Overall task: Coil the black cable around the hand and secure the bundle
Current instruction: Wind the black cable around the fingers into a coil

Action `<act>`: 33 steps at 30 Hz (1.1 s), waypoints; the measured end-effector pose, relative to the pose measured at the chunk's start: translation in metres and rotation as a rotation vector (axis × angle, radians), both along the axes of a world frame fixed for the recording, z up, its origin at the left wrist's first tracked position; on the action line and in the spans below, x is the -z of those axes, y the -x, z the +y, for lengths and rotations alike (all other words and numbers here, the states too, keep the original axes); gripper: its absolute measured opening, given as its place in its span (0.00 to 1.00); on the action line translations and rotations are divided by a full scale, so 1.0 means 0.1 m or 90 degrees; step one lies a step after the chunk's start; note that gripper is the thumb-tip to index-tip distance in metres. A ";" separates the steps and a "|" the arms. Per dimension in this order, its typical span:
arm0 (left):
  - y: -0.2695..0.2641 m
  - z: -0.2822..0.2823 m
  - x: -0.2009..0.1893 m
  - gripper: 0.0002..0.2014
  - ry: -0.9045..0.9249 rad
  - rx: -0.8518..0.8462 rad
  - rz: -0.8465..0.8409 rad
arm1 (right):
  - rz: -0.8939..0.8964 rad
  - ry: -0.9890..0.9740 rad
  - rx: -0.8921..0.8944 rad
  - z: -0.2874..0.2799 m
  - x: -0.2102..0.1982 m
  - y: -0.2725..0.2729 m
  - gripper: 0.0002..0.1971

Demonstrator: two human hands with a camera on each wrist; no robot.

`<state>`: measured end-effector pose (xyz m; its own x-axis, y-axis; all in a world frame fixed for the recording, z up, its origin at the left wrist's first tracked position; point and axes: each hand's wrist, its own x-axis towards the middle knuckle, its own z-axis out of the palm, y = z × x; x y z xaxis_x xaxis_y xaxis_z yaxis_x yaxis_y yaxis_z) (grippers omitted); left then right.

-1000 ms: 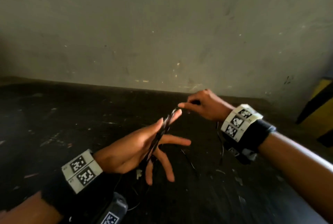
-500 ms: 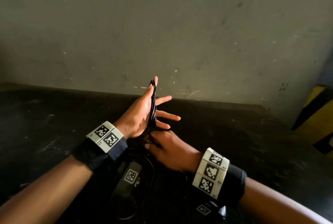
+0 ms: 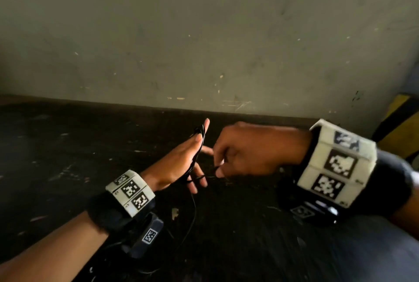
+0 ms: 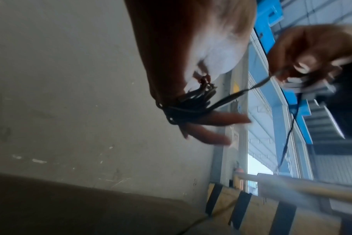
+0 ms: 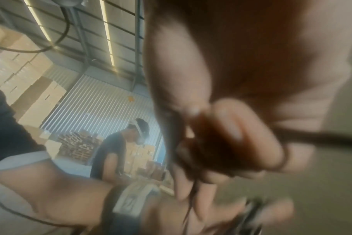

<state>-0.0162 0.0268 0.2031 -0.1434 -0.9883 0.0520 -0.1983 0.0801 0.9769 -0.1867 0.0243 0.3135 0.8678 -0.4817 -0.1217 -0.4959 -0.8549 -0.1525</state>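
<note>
The thin black cable point(image 3: 196, 157) is looped several times round my left hand point(image 3: 181, 159), from the thumb crook down to the heel. That hand stands edge-up over the table with its fingers straight and spread. The left wrist view shows the bundle of loops point(image 4: 188, 105) crossing the palm. My right hand point(image 3: 247, 152) is just right of the left. Its fingertips pinch the free strand, which runs taut to the coil point(image 4: 257, 85). A loose tail point(image 3: 192, 213) hangs from the left hand towards my body. The right wrist view is blurred; the strand point(image 5: 328, 138) crosses under the curled fingers.
A dark scuffed table point(image 3: 68, 157) lies below both hands, with a grey wall point(image 3: 204, 32) behind it. A yellow-and-black striped barrier point(image 3: 399, 123) stands at the far right. Another person point(image 5: 118, 147) and stacked cardboard boxes point(image 5: 30, 82) are well behind me.
My right hand has swung from below the left wrist up to the right of the left hand, drawing the strand with it. The left hand has dropped lower and tilted forward.
</note>
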 end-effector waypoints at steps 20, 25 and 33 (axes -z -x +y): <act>-0.21 0.53 -0.19 0.21 -0.108 0.275 0.259 | -0.317 0.140 -0.040 -1.09 0.34 -0.28 0.17; -0.26 0.27 -0.50 0.24 0.039 0.126 0.368 | -0.431 -0.024 -0.049 -0.82 0.91 -0.51 0.12; -0.19 -0.07 -0.47 0.23 0.096 -0.016 0.368 | -0.189 -0.258 0.043 -0.22 0.94 -0.57 0.10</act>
<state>0.0032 0.0195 0.2498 -0.0260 -0.9666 0.2550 0.3591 0.2291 0.9048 -0.1302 0.0027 0.2195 0.8617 -0.5036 -0.0625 -0.4331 -0.6655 -0.6079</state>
